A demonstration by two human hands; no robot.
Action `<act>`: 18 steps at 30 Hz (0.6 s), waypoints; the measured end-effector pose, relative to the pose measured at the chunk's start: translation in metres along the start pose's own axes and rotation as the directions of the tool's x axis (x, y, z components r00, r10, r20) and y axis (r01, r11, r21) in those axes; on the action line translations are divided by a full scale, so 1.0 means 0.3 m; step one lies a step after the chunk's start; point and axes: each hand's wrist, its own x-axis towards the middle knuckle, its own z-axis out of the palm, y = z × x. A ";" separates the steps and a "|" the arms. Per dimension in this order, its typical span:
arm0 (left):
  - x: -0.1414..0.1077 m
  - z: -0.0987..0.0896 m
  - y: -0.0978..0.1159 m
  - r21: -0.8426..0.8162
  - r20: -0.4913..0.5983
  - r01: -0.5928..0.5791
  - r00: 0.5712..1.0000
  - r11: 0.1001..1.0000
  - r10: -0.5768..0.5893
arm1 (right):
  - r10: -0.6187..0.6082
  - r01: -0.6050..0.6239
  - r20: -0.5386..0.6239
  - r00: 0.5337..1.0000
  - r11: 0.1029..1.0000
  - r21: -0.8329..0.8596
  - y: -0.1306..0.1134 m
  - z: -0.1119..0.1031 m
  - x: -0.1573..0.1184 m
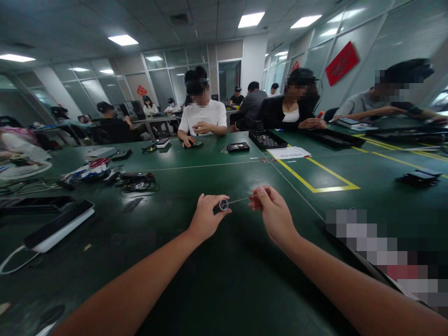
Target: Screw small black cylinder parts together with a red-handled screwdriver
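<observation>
The left fingers (209, 200) partly hide the dark cylinder (222, 205)

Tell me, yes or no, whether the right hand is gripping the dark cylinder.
No, the left hand grips the dark cylinder, while the right hand holds a thin rod apart from it.

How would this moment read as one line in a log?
left hand: grips dark cylinder; right hand: pinches thin rod; rod: points toward cylinder, contact unclear; hands: above green table
</observation>
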 end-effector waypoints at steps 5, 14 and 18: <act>-0.001 -0.002 0.001 0.006 -0.007 -0.011 1.000 1.000 0.011 | -0.105 0.115 0.059 0.993 0.972 -0.207 -0.022 -0.008 -0.015; 0.003 0.001 -0.011 -0.004 -0.017 -0.025 1.000 1.000 0.025 | -0.248 0.342 0.253 0.935 0.821 -0.457 -0.042 -0.001 -0.054; 0.005 -0.001 -0.017 -0.006 -0.029 -0.029 0.999 1.000 0.029 | -0.270 0.389 0.302 0.914 0.790 -0.473 -0.050 0.003 -0.054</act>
